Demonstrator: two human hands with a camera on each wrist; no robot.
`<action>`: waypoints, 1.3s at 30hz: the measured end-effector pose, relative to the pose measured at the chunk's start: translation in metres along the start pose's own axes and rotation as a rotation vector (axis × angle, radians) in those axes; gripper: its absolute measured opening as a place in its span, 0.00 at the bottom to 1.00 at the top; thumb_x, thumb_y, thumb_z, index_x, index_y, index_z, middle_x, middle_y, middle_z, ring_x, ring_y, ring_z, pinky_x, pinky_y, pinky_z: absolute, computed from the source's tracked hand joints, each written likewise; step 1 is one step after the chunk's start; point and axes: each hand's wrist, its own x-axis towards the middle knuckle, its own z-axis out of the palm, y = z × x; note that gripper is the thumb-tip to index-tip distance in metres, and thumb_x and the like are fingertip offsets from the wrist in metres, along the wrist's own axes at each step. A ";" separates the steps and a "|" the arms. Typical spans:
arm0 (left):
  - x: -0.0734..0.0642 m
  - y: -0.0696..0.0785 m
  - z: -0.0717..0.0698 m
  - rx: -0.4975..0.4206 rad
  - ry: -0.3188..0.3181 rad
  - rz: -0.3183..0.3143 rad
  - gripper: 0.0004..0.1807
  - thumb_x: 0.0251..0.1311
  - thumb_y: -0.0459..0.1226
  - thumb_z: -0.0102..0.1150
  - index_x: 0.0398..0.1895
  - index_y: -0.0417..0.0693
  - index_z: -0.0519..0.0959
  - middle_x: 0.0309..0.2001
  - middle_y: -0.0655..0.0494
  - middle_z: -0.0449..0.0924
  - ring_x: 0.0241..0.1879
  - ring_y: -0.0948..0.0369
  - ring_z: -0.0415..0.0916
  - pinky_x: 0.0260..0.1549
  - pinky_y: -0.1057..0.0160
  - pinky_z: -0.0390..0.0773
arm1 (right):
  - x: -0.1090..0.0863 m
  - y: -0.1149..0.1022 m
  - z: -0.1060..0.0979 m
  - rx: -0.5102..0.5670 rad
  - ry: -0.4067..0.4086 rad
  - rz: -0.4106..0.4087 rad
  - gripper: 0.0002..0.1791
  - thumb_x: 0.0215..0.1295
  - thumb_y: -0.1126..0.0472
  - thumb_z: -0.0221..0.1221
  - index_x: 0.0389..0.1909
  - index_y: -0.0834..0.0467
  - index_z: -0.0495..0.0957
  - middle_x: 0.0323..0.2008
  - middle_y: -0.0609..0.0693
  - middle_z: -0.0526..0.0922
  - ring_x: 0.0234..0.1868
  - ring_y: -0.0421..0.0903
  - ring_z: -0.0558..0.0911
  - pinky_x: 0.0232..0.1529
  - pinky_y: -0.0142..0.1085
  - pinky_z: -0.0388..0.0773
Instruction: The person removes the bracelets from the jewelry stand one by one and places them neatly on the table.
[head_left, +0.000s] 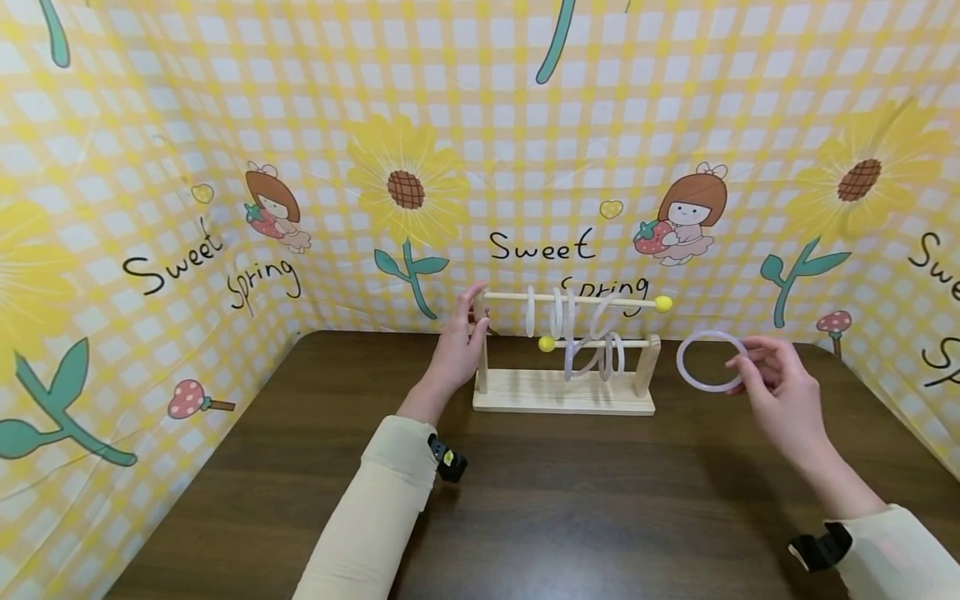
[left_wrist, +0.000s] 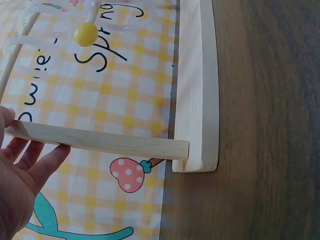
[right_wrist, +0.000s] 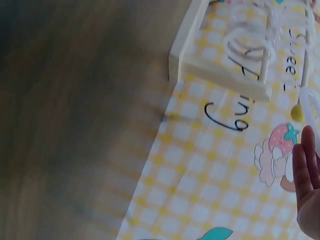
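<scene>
A wooden rack (head_left: 562, 403) with two posts and two rods stands on the table. My left hand (head_left: 457, 346) grips the top of its left post (left_wrist: 100, 138), thumb on one side and fingers on the other. Between thumb and fingers, my right hand (head_left: 787, 396) pinches a pale lilac bangle (head_left: 708, 388), held up to the right of the rack. In the right wrist view only part of that bangle (right_wrist: 311, 107) shows. Several clear and whitish bangles (head_left: 531, 312) hang from the upper rod (head_left: 510, 296) and the lower rod; some overlap.
A yellow ball (head_left: 663, 305) caps the upper rod's right end, and another yellow ball (head_left: 547, 343) caps the lower rod's left end. Behind the dark wooden table (head_left: 540, 517) hangs a yellow checked cloth (head_left: 487, 167), which also runs along both sides.
</scene>
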 end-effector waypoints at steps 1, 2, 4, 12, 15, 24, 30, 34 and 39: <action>0.000 0.000 0.000 0.001 0.001 -0.002 0.28 0.73 0.30 0.45 0.72 0.58 0.55 0.53 0.42 0.73 0.48 0.49 0.74 0.39 0.52 0.78 | -0.002 -0.001 0.001 0.006 -0.014 -0.008 0.17 0.64 0.80 0.54 0.53 0.71 0.70 0.33 0.36 0.79 0.22 0.29 0.78 0.24 0.21 0.73; 0.000 -0.001 0.000 0.001 0.002 -0.004 0.28 0.73 0.30 0.45 0.72 0.58 0.56 0.53 0.42 0.73 0.48 0.49 0.74 0.39 0.52 0.78 | -0.004 -0.002 0.003 0.013 -0.027 -0.017 0.17 0.63 0.81 0.54 0.52 0.71 0.70 0.33 0.36 0.79 0.22 0.30 0.78 0.24 0.21 0.73; -0.001 -0.001 0.000 0.002 0.002 -0.009 0.28 0.73 0.30 0.45 0.72 0.57 0.56 0.53 0.44 0.73 0.48 0.49 0.74 0.40 0.52 0.78 | -0.007 -0.004 0.007 0.030 -0.057 -0.030 0.17 0.62 0.82 0.54 0.52 0.71 0.70 0.33 0.36 0.79 0.21 0.32 0.79 0.24 0.22 0.74; -0.001 -0.003 -0.001 -0.009 -0.001 -0.012 0.27 0.73 0.31 0.45 0.72 0.56 0.56 0.53 0.44 0.73 0.47 0.49 0.75 0.41 0.52 0.77 | -0.012 -0.021 0.034 0.060 -0.212 -0.096 0.18 0.60 0.85 0.53 0.50 0.71 0.70 0.31 0.44 0.79 0.20 0.42 0.79 0.23 0.26 0.76; 0.000 -0.003 0.001 -0.013 -0.002 -0.008 0.28 0.73 0.31 0.45 0.72 0.56 0.55 0.52 0.43 0.73 0.46 0.48 0.76 0.40 0.51 0.77 | -0.013 -0.026 0.045 0.069 -0.275 -0.103 0.17 0.61 0.83 0.55 0.50 0.68 0.71 0.30 0.51 0.79 0.20 0.44 0.79 0.23 0.28 0.76; 0.000 -0.002 0.001 -0.007 -0.007 -0.013 0.28 0.74 0.32 0.44 0.72 0.60 0.55 0.53 0.40 0.73 0.44 0.49 0.76 0.39 0.52 0.78 | -0.010 -0.029 0.075 0.070 -0.442 -0.120 0.15 0.64 0.77 0.57 0.50 0.62 0.72 0.31 0.51 0.81 0.20 0.37 0.76 0.21 0.32 0.76; 0.000 -0.001 0.001 0.004 -0.002 -0.018 0.28 0.74 0.32 0.44 0.72 0.62 0.54 0.52 0.42 0.73 0.44 0.50 0.76 0.39 0.52 0.77 | -0.007 -0.036 0.098 0.088 -0.539 -0.129 0.14 0.65 0.75 0.57 0.50 0.63 0.73 0.31 0.52 0.80 0.20 0.35 0.76 0.20 0.33 0.75; 0.000 -0.001 0.001 0.008 -0.004 -0.023 0.28 0.74 0.32 0.44 0.72 0.60 0.54 0.52 0.41 0.73 0.44 0.50 0.76 0.39 0.52 0.77 | -0.006 -0.040 0.113 0.148 -0.607 -0.110 0.13 0.66 0.75 0.56 0.50 0.65 0.73 0.31 0.54 0.80 0.19 0.42 0.78 0.20 0.36 0.77; 0.000 -0.001 0.001 0.011 -0.001 -0.024 0.29 0.73 0.30 0.45 0.72 0.59 0.55 0.53 0.41 0.73 0.44 0.50 0.76 0.39 0.51 0.77 | -0.005 -0.045 0.130 0.193 -0.678 -0.124 0.12 0.68 0.74 0.55 0.50 0.64 0.72 0.31 0.50 0.80 0.19 0.47 0.80 0.21 0.34 0.77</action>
